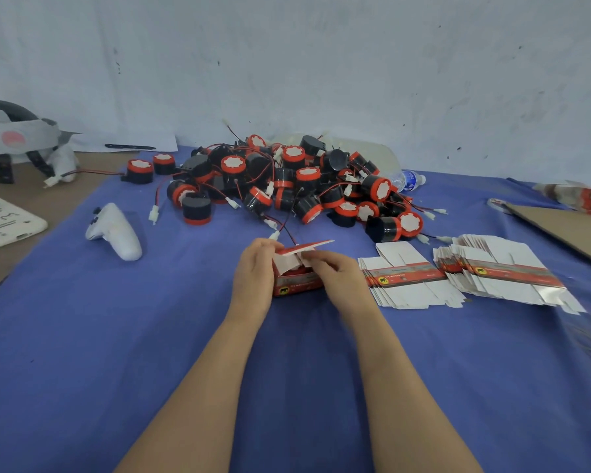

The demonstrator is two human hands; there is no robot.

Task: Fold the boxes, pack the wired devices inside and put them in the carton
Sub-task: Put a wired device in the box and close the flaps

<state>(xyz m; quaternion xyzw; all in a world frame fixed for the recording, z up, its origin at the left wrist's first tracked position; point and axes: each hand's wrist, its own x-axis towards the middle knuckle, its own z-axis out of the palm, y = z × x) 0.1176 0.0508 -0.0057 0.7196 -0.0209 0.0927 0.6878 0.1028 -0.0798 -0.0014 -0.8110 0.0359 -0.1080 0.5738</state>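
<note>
A box (299, 285) is being gripped by the left hand (253, 278), its flap (296, 259) pinched by the right hand (335, 273); many devices (287, 179) and flat boxes (406, 278) are being left unpacked.

A white controller (115, 230) and water bottle (406, 180) lie on blue cloth (82, 336).

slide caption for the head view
Left hand and right hand fold the flaps of a red box; wired devices heaped behind, flat boxes stacked beside.
</note>
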